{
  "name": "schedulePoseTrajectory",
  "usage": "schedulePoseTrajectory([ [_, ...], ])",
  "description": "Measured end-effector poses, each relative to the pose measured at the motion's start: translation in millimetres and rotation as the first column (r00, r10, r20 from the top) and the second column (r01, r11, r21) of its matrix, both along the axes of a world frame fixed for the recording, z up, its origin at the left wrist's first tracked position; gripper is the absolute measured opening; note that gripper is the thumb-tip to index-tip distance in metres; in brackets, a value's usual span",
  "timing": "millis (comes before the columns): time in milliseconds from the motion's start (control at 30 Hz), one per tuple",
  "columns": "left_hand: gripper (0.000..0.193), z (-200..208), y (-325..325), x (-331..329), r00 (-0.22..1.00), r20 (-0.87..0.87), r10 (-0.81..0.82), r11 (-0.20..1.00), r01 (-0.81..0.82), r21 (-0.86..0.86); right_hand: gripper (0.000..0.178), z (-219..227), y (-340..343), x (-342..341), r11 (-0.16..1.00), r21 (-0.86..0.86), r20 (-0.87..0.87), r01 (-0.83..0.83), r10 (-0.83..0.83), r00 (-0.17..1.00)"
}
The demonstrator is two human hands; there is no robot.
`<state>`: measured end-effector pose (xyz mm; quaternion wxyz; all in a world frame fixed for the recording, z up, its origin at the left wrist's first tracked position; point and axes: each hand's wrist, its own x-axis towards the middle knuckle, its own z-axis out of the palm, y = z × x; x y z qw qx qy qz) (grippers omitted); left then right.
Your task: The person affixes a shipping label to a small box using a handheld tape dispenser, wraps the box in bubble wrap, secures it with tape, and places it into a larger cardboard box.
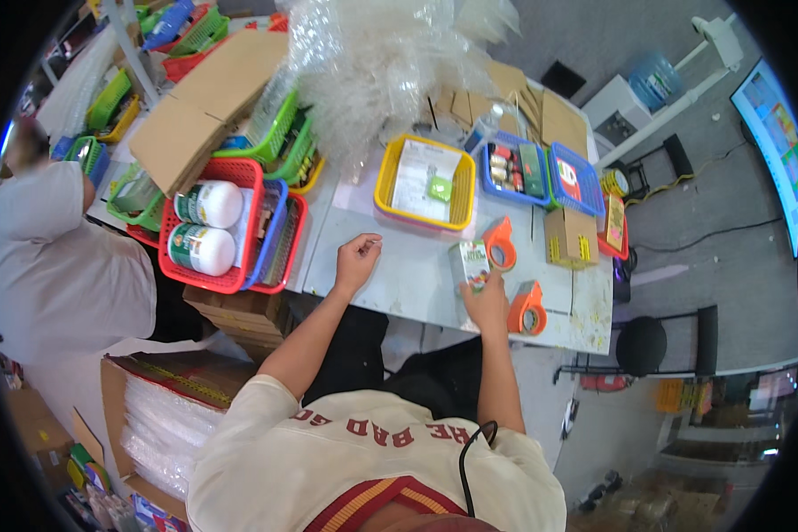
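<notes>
My left hand (358, 263) hovers over the near edge of the white table, its fingers curled and the fingertips pressed together. Whatever they may hold is too small to make out. At the right, my right hand (486, 304) is closed round the lower end of a small white and green box (470, 263) with printed pictures. Just beyond the fingers, next to that box, stands an orange tape dispenser (500, 238). A second orange tape dispenser (526, 311) sits beside my right wrist. Ahead, a yellow basket (382, 189) contains a printed sheet (414, 170) and a small green packet (440, 187).
Left, a red basket (255, 206) holds two white tubs (201, 249). Bubble wrap (354, 80) heaps up at the back. Blue baskets (550, 199) and a brown carton (571, 238) stand right. Another person (70, 257) is at far left, near a carton of bubble wrap (164, 426).
</notes>
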<state>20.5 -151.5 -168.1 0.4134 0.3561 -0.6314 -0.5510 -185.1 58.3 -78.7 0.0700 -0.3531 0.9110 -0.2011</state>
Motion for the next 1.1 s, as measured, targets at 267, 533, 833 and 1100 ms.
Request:
schedulePoseTrajectory([
  [267, 0.067, 276, -113, -7, 0.759, -0.404, 0.510, 0.260, -0.584, -0.769, 0.045, -14, 10, 42, 0.937, -0.329, -0.098, -0.122, 0.095, 0.991],
  [533, 0.038, 331, -244, 29, 0.837, 0.082, 0.540, 0.558, -0.284, -0.780, 0.048, -24, 36, 46, 0.906, -0.383, 0.074, -0.179, 0.223, 0.972],
  [833, 0.033, 400, -248, 89, 0.939, 0.234, 0.252, 0.812, -0.074, -0.578, 0.042, -48, 38, 41, 0.883, -0.326, 0.131, -0.338, 0.397, 0.909],
  [1100, 0.017, 425, -260, 124, 0.542, -0.792, 0.280, 0.864, -0.502, -0.039, 0.036, -69, 40, 42, 0.861, -0.381, 0.176, -0.336, 0.424, 0.888],
])
